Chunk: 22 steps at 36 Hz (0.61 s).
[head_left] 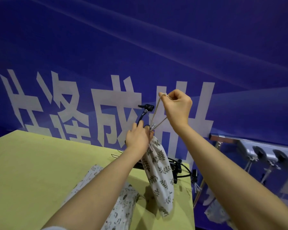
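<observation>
leaf-print drawstring bag hangs at about 5 o'clock from the middle of the view, over the far right corner of the yellow-green table. its gathered neck is up at 11 o'clock and its closed bottom end points down toward 5 o'clock; whether that end touches the table cannot be told. left hand is clenched round the neck, fingers curled about the bunched cloth. from the neck a beige drawstring runs up toward 1 o'clock as a taut, narrow loop. right hand pinches the top of that loop between thumb and forefinger, its other fingers curled in. it stands at 1 o'clock of the left hand, apart from it, with only the cord between them.

a second printed cloth bag lies flat on the table at 7 o'clock of the hanging one. a black gooseneck holder rises at 12 o'clock of the left hand, and a black clamp sits at the table's edge at 3 o'clock of the hanging bag. behind everything stretches a blue banner with large white characters. a metal rail with hooks runs along at 3 o'clock of the view.
</observation>
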Motion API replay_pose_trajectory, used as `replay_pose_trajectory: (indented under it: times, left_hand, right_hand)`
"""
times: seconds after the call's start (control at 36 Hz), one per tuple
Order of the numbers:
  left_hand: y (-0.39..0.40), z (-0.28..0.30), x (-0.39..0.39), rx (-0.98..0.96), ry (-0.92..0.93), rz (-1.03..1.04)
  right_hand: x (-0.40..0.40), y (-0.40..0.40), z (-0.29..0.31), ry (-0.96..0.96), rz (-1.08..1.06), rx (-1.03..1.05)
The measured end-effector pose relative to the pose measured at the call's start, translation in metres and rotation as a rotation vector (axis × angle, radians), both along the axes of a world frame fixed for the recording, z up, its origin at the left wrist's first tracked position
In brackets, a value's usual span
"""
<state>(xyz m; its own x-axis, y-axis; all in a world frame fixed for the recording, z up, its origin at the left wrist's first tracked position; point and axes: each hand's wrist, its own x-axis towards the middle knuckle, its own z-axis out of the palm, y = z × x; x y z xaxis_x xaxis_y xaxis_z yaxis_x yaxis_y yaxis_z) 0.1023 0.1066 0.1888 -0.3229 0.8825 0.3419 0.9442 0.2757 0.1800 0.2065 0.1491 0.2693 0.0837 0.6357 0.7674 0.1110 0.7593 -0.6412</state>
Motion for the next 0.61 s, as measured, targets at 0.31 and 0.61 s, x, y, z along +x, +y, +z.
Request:
replay_pose_trajectory:
  times: [0.31,0.61]
  left_hand:
    - [0.008,0.024,0.069,-0.141,-0.001,-0.052]
    - [-0.005,0.019,0.173,-0.064,0.161,-0.119]
  right_hand:
    - [0.061,0.011,0.015,-0.004,-0.085,-0.091]
    - [0.176,0.007,0.004,-0.101,-0.096,-0.153]
